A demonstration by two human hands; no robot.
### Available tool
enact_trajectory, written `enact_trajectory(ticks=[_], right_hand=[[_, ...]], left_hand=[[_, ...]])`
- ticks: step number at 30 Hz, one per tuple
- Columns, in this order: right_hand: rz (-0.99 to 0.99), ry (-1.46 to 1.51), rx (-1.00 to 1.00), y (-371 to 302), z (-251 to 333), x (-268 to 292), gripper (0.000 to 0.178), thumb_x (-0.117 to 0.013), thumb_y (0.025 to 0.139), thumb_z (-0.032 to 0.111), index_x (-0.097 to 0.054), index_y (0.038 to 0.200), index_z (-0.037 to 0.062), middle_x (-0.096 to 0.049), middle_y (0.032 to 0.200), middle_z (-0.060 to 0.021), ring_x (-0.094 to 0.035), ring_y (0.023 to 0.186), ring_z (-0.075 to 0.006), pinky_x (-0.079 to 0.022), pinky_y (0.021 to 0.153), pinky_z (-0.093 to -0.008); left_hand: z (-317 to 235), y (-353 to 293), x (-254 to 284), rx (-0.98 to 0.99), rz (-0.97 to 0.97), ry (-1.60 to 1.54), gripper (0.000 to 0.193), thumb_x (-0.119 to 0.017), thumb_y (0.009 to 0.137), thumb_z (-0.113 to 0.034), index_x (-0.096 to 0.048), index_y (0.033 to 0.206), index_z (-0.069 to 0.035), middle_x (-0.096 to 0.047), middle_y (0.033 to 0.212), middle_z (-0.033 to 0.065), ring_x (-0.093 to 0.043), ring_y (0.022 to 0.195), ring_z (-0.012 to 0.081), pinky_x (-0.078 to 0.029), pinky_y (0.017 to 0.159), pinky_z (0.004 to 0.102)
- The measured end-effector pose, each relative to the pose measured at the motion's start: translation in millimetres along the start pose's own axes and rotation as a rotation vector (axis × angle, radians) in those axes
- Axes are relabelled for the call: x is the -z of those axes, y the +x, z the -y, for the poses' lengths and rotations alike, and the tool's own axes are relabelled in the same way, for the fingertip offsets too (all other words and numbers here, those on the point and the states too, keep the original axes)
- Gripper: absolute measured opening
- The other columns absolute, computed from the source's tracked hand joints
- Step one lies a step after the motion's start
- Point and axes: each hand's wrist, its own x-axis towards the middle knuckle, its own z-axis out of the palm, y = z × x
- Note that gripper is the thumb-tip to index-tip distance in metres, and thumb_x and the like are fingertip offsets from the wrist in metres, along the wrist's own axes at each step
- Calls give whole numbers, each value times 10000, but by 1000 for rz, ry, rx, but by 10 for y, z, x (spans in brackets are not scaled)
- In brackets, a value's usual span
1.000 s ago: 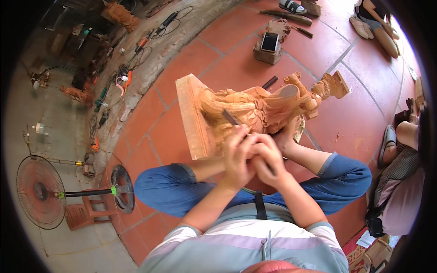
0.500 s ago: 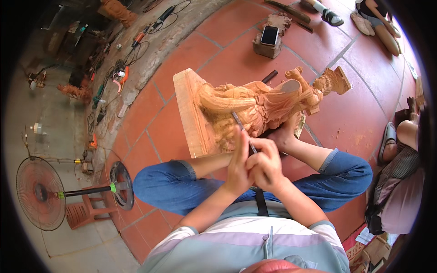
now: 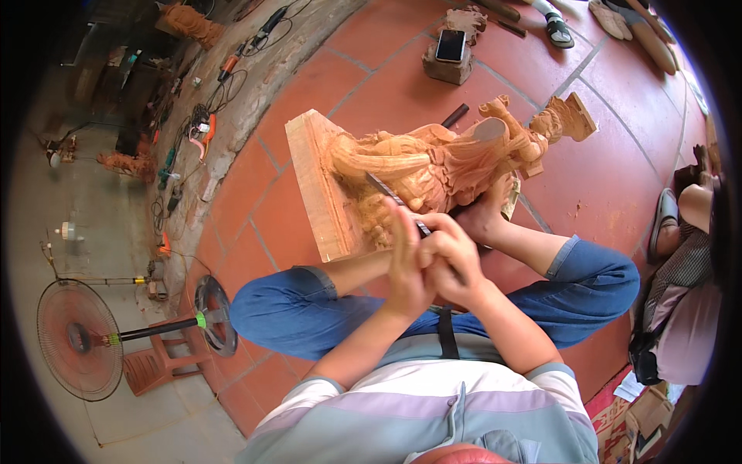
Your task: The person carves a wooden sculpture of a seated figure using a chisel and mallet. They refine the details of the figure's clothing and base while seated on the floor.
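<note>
A carved wooden figure [image 3: 421, 166] of warm orange-brown wood lies on its side in front of me, its square base to the left. My right hand [image 3: 452, 259] is closed round a slim dark carving chisel [image 3: 382, 188], whose tip slants up and left over the figure's lower folds. Against that fist rests my left hand [image 3: 406, 267], its fingers stretched straight alongside the shank; its thumb is hidden. The chisel's handle is mostly covered by my hands. My bare foot [image 3: 483, 220] presses close to the figure.
A phone [image 3: 450, 46] lies on a wood block [image 3: 447, 70] beyond the figure. A dark rod [image 3: 456, 116] is behind it. Power tools and cords [image 3: 228, 68] line the left ledge. A standing fan [image 3: 79, 339] and red plastic chair [image 3: 158, 363] are at left. Other people sit at right.
The chisel lies at a lower slant, its tip shifted left and up across the carving. My hands stay together. The whole view has shifted slightly.
</note>
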Motion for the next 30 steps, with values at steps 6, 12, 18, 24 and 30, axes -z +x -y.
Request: enact_trajectory(ticks=[6,12,18,24,30], right_hand=[[-170,0,-40,-124,245,26,116,-516,714,-78,-549,762,23,-567,1024,-200,-575,975,-345,-468,833,-368],[-213,224,-137,-183,-5,193,99,-486,742,-71,-520,719,18,-577,891,-159,-574,917,-263,-462,764,-294],[-85,374,-134,-65,30,219,58,-482,726,-34,-519,741,8,-583,984,-171,-555,971,-270,-424,878,-332],[-259,389,-237,-289,-208,438,85,-514,805,-1,-505,723,19,-582,1038,-174,-558,930,-202,-434,843,-293],[-165,454,-154,-117,-231,438,86,-520,800,0,-506,719,26,-586,1005,-148,-558,903,-205,-441,826,-300]], left_hand=[[-113,-8,3,-81,123,-52,684,-551,879,-29,-187,1452,59,-121,1508,297,-175,1402,395,-228,1126,426],[-87,85,-161,-104,153,55,666,-554,881,-1,-216,1454,34,-168,1513,256,-194,1398,383,-251,1118,425],[-210,51,-75,-95,86,80,699,-557,870,7,-180,1458,45,-126,1509,291,-162,1400,411,-216,1121,446],[-165,139,-328,-66,342,-101,710,-530,852,59,-180,1468,21,-79,1521,281,-77,1417,405,-175,1130,442],[-105,75,-356,-117,237,10,744,-556,832,42,-172,1469,22,-66,1520,287,-70,1419,399,-149,1135,449]])
